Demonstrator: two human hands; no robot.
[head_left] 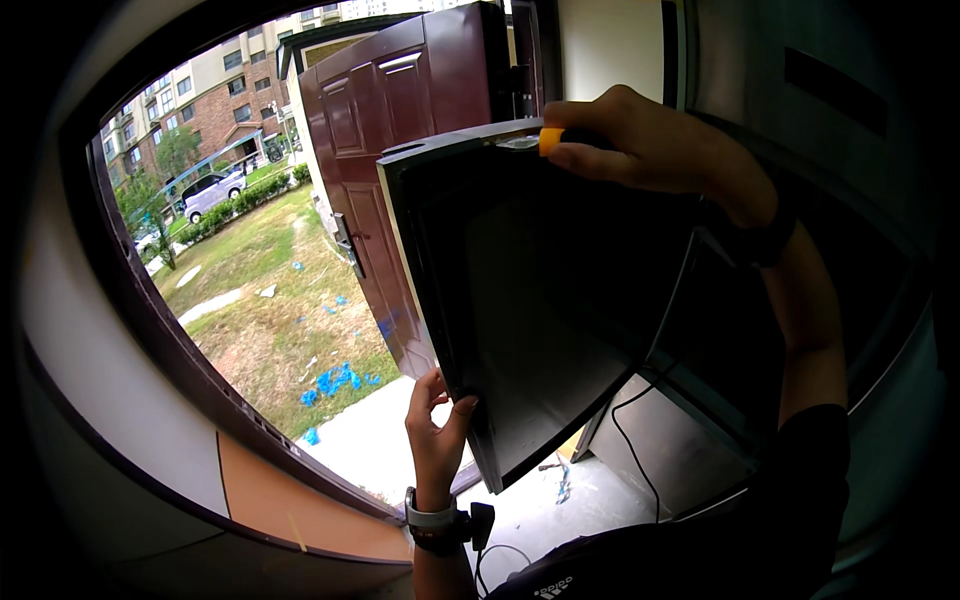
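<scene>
A large dark door-like panel (560, 290) stands upright and tilted before me, with a pale outer edge and a black inner face. My left hand (440, 420) grips its lower left edge, thumb on the inner side. Up at the top edge, my right hand (640, 145) is closed around an orange-and-black tool handle (550, 141). Just left of that handle, a small shiny patch (518, 143) shows on the panel's rim; I cannot make out whether it is the tool's tip or part of the panel. Most of the inner face is too dark to read.
Behind the panel a maroon door (400, 110) with a metal handle (347, 243) stands open onto grass. Blue scraps (338, 380) litter the ground outside. A black cable (625, 430) hangs at the right beside a grey metal box-like body (670, 440). An orange-brown wall panel (290, 500) lies low left.
</scene>
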